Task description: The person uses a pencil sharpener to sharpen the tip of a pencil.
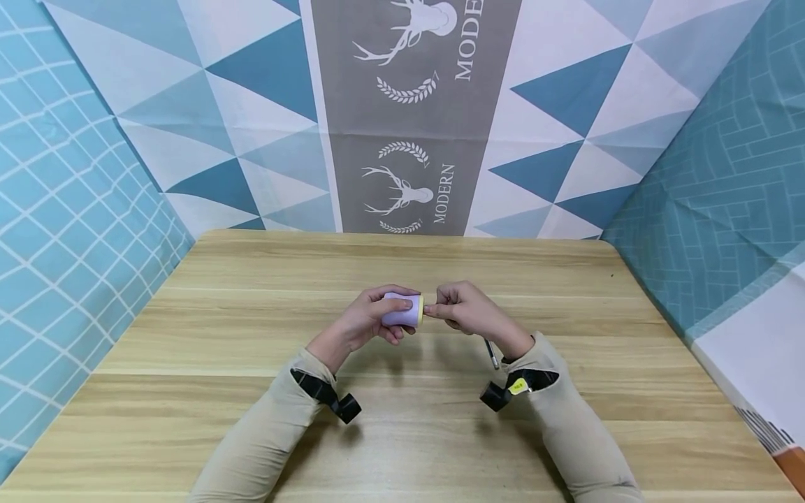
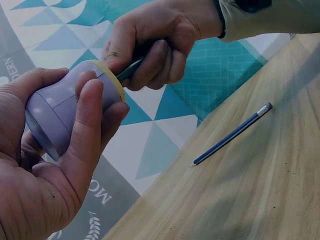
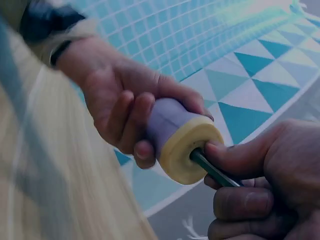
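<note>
My left hand (image 1: 367, 318) grips a light purple pencil sharpener (image 1: 397, 316) with a yellow end, held on its side above the table. In the right wrist view, the sharpener's yellow face (image 3: 175, 159) has a round hole in its middle. A dark green pencil (image 3: 216, 169) has its front end in that hole. My right hand (image 1: 473, 307) holds this pencil between thumb and curled fingers, close to the yellow face. The pencil's tip is hidden inside the sharpener, and its rear part is covered by the right hand.
A second, dark pencil (image 2: 232, 134) with a metal band at one end lies on the wooden table (image 1: 283, 433), below the right wrist in the head view. Patterned cloth walls (image 1: 264, 105) stand behind and at both sides of the table. Each wrist wears a small black camera (image 1: 497, 396).
</note>
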The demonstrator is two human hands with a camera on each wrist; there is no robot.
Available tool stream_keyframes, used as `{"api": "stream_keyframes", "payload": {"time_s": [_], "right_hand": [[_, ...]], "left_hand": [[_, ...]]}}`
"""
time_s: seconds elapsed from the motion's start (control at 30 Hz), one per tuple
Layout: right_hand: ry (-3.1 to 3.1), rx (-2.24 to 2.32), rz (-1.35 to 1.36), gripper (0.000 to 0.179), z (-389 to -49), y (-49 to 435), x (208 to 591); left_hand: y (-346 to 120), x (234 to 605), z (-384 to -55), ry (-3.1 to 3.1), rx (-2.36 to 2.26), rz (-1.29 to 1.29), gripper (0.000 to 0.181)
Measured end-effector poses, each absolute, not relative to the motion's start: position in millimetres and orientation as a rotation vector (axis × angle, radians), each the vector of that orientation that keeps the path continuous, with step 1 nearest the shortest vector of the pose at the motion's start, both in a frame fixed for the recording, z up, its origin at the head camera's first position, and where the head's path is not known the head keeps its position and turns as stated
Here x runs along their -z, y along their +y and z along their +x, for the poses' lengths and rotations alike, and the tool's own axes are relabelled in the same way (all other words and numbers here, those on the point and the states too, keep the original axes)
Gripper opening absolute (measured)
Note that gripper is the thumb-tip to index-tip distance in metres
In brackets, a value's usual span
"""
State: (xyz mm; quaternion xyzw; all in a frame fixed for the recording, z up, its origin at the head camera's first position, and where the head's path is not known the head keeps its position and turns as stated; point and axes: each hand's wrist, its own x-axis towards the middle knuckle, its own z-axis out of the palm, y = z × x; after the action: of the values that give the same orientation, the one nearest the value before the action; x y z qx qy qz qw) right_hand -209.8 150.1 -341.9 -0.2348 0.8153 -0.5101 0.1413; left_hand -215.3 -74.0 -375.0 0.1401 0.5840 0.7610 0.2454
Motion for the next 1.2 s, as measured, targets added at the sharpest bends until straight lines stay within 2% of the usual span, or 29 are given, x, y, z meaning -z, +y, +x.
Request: {"api": "stream_keyframes", "payload": {"time_s": [0.17, 0.33, 0.53, 0.73, 0.9, 1.03, 1.2], "right_hand": [[2.194, 1.506, -0.584, 0.034, -212.0, 151.3, 342.3], [2.295, 1.411, -0.664, 0.027, -210.5, 150.8, 337.7], [2.615, 1.234, -1.01, 0.014, -204.3, 162.2, 326.7], [2.798, 1.134, -1.569, 0.025, -210.1, 167.3, 331.5], [2.968, 0.978, -1.981, 0.024, -218.1, 156.4, 346.4], [3.102, 0.895, -2.156, 0.023, -221.6, 148.8, 357.5], [3.084, 1.05, -2.148, 0.028, -222.4, 145.1, 364.6]], "left_hand": [[-73.8, 374.4, -215.4, 1.605, -2.069, 0.385, 0.041], [-76.4, 374.0, -216.9, 1.615, -2.069, 0.386, 0.043], [-79.9, 371.1, -217.9, 1.624, -2.073, 0.38, 0.042], [-82.8, 365.4, -217.7, 1.612, -2.116, 0.363, 0.041], [-86.2, 363.7, -218.2, 1.577, -2.141, 0.393, 0.039], [-86.5, 364.0, -218.7, 1.563, -2.146, 0.395, 0.038], [-85.7, 364.6, -218.8, 1.574, -2.141, 0.373, 0.037]]}}
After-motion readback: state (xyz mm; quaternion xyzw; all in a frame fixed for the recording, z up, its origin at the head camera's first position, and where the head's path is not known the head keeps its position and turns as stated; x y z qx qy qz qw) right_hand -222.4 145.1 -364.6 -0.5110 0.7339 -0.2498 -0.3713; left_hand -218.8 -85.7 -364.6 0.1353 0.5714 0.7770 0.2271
